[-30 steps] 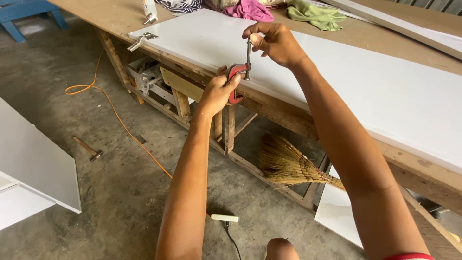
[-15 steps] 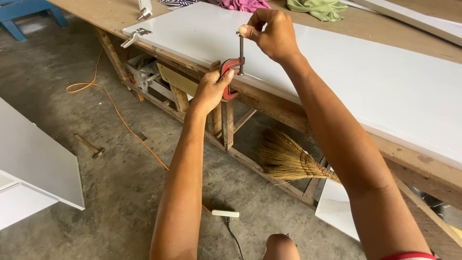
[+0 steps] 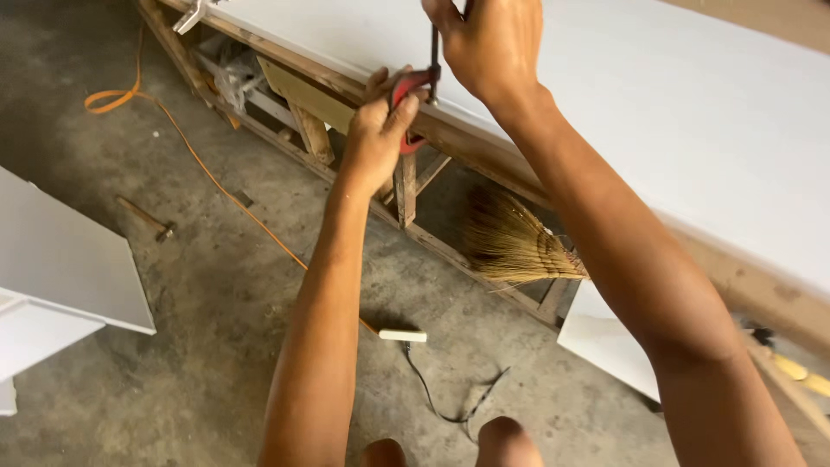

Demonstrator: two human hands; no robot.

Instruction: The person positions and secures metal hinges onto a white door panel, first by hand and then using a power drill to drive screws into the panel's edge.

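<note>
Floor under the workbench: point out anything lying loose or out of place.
A hammer lies loose on the concrete, an orange cord trails across the floor, and a small white block with a black lead sits near the person's feet. A straw broom is tucked under the bench.

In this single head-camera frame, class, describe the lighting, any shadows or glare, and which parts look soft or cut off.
Head view: soft, even daylight; the white panel is bright but not glaring. Deep shadow lies under the workbench around the broom. The left hand and red clamp are fairly sharp; the right hand is cropped by the top edge, and the near forearms look slightly soft.
</note>
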